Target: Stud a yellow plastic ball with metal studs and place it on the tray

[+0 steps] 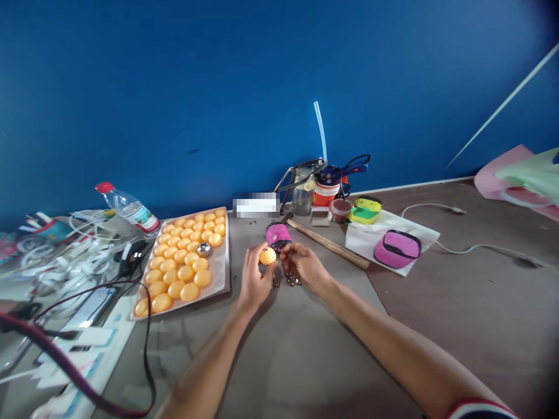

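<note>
My left hand (pixel 256 279) holds a yellow-orange ball (pixel 268 256) between thumb and fingers, with a small dark spot on the ball's upper left. Just to its right, my right hand (pixel 303 266) has its fingertips pinched together; whatever they hold is too small to make out. Small shiny metal pieces (pixel 293 280) lie on the grey mat under and between the hands. Behind them sits a pink and black pouch (pixel 278 233). Many similar balls fill a white tray (pixel 222 273) at the left, with a silvery round object (pixel 204 249) among them.
A wooden-handled tool (pixel 329 243) lies right of the pouch. Behind it stand a glass jar (pixel 301 201) and a red-white cup (pixel 326 194). Another pink pouch (pixel 396 248) rests on white paper at the right. Cables, a bottle (pixel 135 210) and a phone (pixel 92 307) crowd the left side.
</note>
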The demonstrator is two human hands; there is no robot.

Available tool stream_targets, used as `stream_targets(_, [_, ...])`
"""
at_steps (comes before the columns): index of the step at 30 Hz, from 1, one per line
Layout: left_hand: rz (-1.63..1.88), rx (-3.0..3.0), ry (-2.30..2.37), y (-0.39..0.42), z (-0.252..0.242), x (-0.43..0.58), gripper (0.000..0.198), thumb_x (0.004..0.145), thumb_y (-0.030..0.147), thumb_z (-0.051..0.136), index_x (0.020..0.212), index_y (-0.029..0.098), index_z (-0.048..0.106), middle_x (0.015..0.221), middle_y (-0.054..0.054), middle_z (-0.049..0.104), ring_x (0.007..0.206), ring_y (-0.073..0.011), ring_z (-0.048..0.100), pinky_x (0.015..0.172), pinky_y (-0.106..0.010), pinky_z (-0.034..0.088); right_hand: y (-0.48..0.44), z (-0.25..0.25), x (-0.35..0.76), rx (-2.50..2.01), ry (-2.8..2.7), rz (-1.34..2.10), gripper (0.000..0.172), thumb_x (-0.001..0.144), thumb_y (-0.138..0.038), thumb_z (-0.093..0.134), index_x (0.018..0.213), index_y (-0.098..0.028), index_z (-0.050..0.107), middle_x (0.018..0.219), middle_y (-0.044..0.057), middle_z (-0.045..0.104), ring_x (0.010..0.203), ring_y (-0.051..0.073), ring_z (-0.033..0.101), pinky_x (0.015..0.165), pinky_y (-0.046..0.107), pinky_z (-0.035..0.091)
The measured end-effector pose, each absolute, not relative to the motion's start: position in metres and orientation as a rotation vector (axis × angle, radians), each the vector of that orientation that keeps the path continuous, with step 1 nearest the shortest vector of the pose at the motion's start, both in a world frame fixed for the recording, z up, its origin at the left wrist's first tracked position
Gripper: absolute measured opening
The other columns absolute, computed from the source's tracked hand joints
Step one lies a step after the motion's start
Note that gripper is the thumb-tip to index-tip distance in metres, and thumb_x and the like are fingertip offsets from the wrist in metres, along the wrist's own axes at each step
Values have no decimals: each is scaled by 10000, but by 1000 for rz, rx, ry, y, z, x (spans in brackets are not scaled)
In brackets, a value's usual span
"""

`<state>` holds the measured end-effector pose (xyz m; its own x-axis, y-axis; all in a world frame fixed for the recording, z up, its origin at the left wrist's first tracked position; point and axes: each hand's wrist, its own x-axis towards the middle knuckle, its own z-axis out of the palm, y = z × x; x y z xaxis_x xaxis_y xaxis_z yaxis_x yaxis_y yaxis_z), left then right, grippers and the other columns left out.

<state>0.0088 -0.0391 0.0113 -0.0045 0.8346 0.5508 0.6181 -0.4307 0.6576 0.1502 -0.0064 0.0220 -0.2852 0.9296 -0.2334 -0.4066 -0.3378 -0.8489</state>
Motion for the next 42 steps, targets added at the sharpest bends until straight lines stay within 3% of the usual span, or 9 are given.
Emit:
stream_targets(4, [1406,2054,1556,-38,10,8,375,828,255,543,1189,183,469,1040,-102,540,960,-197,535,805,-338,470,-7,24,151,-1017,-980,1644,174,704,-311,526,822,-192,480,604,-44,553,409,72,417,410,213,288])
stream_targets(10, [1393,2066,1531,-39,10,8,364,831,262,540,1180,180,478,1051,-107,553,963,-199,544,801,-336,476,-5,28,155,-1004,-1106,1603,239,708,-394,576,793,-171,585,529,-54,473,422,66,349,426,219,241])
stream_targets(15, [1375,2081,1503,-41,12,10,367,834,242,533,1189,177,470,1066,-111,548,983,-200,538,823,-344,474,-4,28,157,-975,-1122,1649,268,692,-367,600,837,-151,664,475,-63,417,437,65,315,448,223,214])
stream_targets(21, [1366,2142,1495,-42,15,12,361,838,259,528,1184,173,471,1068,-117,556,997,-213,536,838,-364,468,-4,29,157,-873,-914,1737,236,648,-339,629,801,-162,663,603,-17,563,507,87,453,497,228,317])
stream_targets(27, [1371,2189,1489,-43,18,12,344,851,243,508,1184,171,464,1068,-124,552,1008,-213,530,857,-374,459,-4,31,156,-849,-868,1823,247,574,-269,701,781,-159,624,684,-4,613,528,84,501,544,233,378])
stream_targets(34, [1377,2250,1451,-43,17,11,365,842,211,519,1197,165,447,1078,-124,546,1021,-211,524,876,-379,455,-1,25,158,-822,-920,1758,207,624,-310,702,700,-171,570,501,-64,485,438,53,389,452,197,284])
stream_targets(42, [1359,2279,1449,-42,16,11,366,853,195,482,1216,180,436,1089,-131,548,1022,-222,527,868,-412,462,-3,35,158,-693,-859,1893,251,577,-286,744,754,-165,614,616,-29,553,493,66,438,496,217,332])
